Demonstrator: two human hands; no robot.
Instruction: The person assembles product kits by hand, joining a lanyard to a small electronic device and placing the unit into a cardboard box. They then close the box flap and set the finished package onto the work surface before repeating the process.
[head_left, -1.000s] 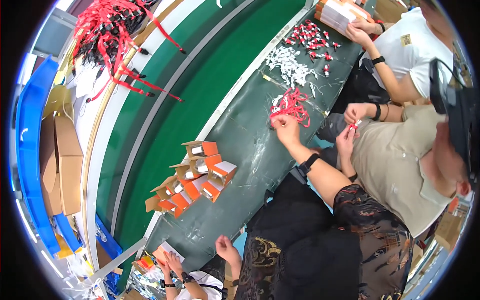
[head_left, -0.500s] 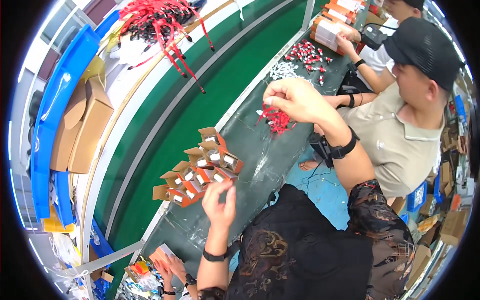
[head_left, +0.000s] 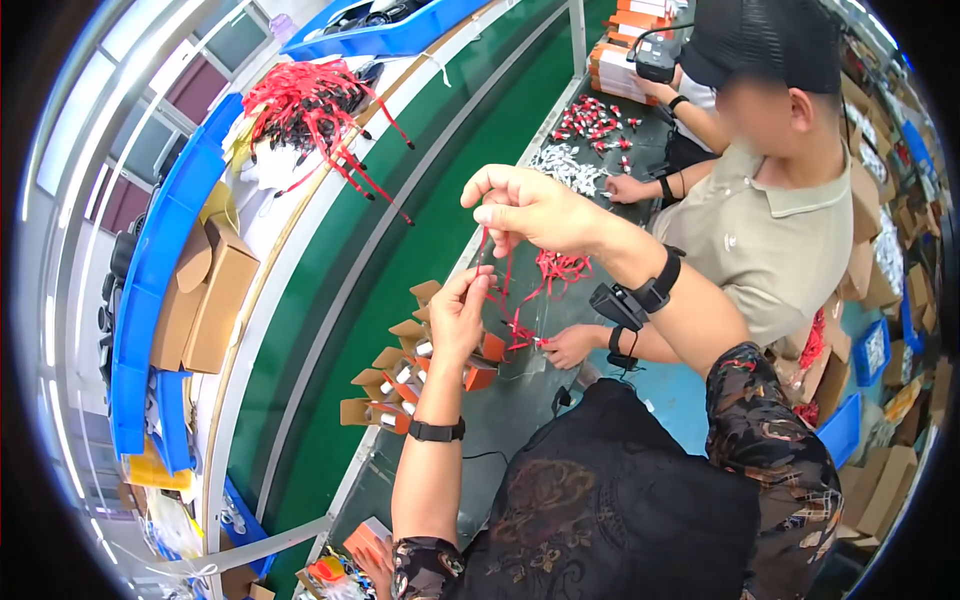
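My right hand is raised over the bench, thumb and fingers pinching a thin red strap that hangs below it. Lower and to the left, my left hand has its thumb and forefinger closed on the same strap. Behind and below my left wrist stand several small open orange-and-brown boxes with white pieces inside, partly covered by my forearm. Right of my left hand, a pile of red straps lies on the bench. A co-worker's hand touches the end of some red straps there.
Beyond the dark bench runs a green conveyor. More red straps with black ends heap on the far shelf. White pieces and red-and-white pieces lie farther along the bench. The co-worker sits close on my right.
My right hand has moved left, bringing a red strap away from the pile. My left hand has risen and closed on the strap. The co-worker's hand has come in beside the red straps.
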